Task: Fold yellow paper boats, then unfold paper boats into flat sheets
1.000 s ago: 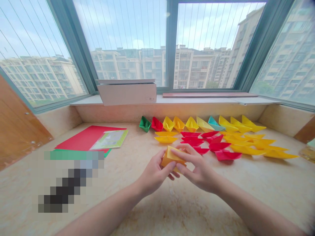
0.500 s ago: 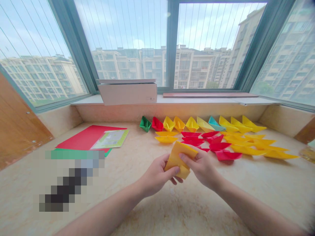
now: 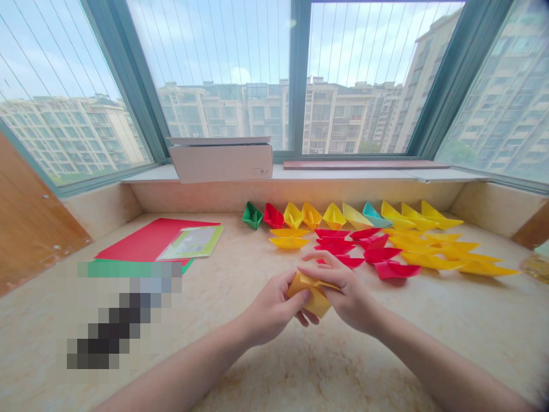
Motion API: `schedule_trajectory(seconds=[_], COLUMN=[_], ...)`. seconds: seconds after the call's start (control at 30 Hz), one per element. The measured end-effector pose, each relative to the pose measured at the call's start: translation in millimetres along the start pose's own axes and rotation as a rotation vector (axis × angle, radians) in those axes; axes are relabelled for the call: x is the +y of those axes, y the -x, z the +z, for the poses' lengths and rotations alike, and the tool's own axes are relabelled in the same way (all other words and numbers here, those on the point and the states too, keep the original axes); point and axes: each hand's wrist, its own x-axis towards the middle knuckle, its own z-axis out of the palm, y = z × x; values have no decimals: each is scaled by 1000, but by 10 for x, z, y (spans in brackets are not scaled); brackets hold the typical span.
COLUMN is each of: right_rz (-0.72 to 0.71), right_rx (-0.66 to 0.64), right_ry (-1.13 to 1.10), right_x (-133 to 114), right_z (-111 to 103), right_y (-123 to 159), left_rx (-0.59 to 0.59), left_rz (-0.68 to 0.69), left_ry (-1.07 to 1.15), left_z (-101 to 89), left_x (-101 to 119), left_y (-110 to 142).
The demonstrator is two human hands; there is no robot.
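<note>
A folded piece of yellow paper (image 3: 316, 297) is held in the air between both hands, over the stone counter. My left hand (image 3: 277, 306) grips its left and lower side, thumb on the near face and fingers behind. My right hand (image 3: 349, 292) holds the upper right part, its fingers bent over the top edge and the thumb pressed on the face. Part of the paper is hidden under the right fingers. Just beyond the hands lie red paper boats (image 3: 383, 256) and a yellow paper boat (image 3: 289, 239).
A row of paper boats (image 3: 334, 216) in several colours stands along the back ledge, with more yellow boats (image 3: 433, 260) at right. Red paper sheets (image 3: 141, 239) and a clear packet (image 3: 193, 242) lie left. A white box (image 3: 223, 162) sits on the sill. A blurred patch covers the left front.
My right fingers have come up and over the top of the yellow paper, and its upper part is now bent down. My left hand keeps its grip in nearly the same place.
</note>
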Motion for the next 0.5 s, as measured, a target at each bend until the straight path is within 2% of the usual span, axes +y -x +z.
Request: schedule_trajectory(seconds=[0.3, 0.37, 0.5], right_rz=[-104, -81, 8], right_rx=[-242, -247, -170], right_ry=[265, 317, 380], right_x=[-218, -201, -85], right_z=[-154, -142, -55], right_y=[-37, -38, -16], left_rx=[60, 66, 46], left_rz=[2, 5, 11], left_ry=[-4, -10, -34], left_z=[-16, -27, -40], left_x=[5, -2, -7], left_y=[-14, -17, -11])
